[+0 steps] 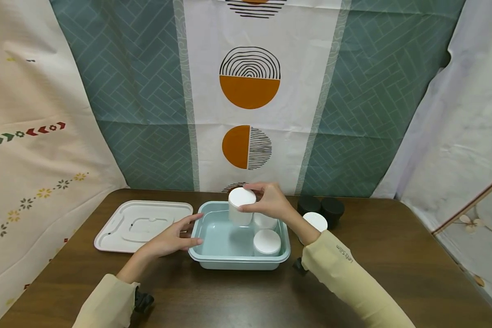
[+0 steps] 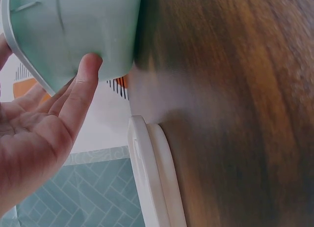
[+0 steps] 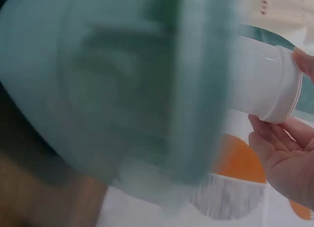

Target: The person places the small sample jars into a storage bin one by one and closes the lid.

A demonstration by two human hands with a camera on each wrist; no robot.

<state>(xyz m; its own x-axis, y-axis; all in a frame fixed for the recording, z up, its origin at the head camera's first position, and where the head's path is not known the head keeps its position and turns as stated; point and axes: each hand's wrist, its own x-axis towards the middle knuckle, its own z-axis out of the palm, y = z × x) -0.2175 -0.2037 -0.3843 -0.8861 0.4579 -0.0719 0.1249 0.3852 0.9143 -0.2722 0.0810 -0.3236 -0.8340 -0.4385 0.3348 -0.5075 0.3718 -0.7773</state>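
White jar point(image 1: 239, 214) upright in the right hand point(image 1: 270, 200), at the rear of the pale blue tub point(image 1: 246, 260)

Seen from the head, its long axis runs up and down, with the flat round lid on top and the base pointing into the tub; whether that base touches the floor, I cannot tell. The right hand grips it near the top, thumb at one side and fingertips at the other. The left hand point(image 1: 170, 239) rests against the tub's left side with its fingers extended and spread.

The right wrist view, turned sideways, adds the seam below the jar's lid, while the blurred tub wall hides the lower end. Only the left wrist view shows a fingertip against the tub's outer wall.

Only the head view shows two more white jars point(image 1: 267, 243) standing inside the tub, and the black cylinders point(image 1: 332, 212) on the table point(image 1: 229, 300) beyond its right side. A flat white cover point(image 1: 147, 228) lies to its left.
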